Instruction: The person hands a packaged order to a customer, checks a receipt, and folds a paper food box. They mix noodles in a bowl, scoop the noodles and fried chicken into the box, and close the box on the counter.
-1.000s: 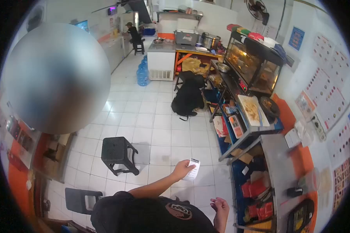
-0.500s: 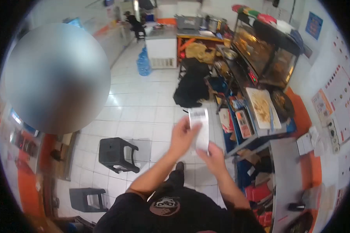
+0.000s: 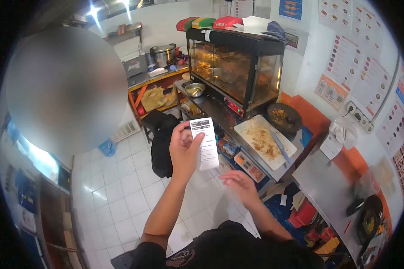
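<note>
My left hand grips a white printed paper slip near its upper left edge, with the thumb lying over the print. The slip hangs upright in front of me. Just below and right of it is my right hand, slightly blurred, its fingers apart and holding nothing. Beyond the hands, a white cutting board with brown crumbs bears a knife. A scale with a keypad sits lower, left of the board.
A glass food warmer stands on the dark counter, with a metal bowl at its left. A stone mortar is behind the board. At right is a metal table. A black bag-like shape is beyond my left hand.
The view has swung right toward the warmer and counter. My right hand, which touched the slip's lower end half a second ago, has come off it; my left hand still holds the slip.
</note>
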Available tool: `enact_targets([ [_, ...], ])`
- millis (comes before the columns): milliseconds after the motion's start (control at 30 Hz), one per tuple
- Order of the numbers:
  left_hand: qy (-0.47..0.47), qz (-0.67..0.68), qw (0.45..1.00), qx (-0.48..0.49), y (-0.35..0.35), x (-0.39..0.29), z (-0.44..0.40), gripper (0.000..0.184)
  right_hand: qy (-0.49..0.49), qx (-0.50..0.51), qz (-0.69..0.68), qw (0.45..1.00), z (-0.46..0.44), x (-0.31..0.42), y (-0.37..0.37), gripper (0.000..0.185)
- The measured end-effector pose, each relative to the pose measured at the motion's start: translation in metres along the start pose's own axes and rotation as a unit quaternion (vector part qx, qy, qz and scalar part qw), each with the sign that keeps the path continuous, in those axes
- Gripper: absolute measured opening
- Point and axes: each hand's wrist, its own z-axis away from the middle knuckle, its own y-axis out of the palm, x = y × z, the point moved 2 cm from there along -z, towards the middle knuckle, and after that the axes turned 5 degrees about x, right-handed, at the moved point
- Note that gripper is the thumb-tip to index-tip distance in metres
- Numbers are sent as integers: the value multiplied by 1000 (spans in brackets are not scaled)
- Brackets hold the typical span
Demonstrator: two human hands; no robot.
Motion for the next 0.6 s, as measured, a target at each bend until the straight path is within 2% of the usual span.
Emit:
enact_targets([
  [100,33,12,999,31,1,42,-75,44,15,-93,-29,995,-32,-32,-79,25],
  [267,1,40,998,55,14,113,-203,33,22,-243,11,970,-83,-74,-183,20],
  [367,-37,88,993,74,34,152,-284,23,32,-317,-2,948,-141,-66,-215,20],
  [400,-18,76,994,77,42,156,-306,23,-5,-328,36,944,-165,-67,-225,19],
  [500,-27,91,992,86,51,184,-362,24,-8,-299,69,952,-236,-58,-247,17],
  [533,-33,90,991,89,51,194,-380,25,-41,-291,61,954,-261,-54,-248,17],
  [600,-32,99,990,98,52,211,-413,25,-48,-264,51,962,-308,-43,-244,17],
])
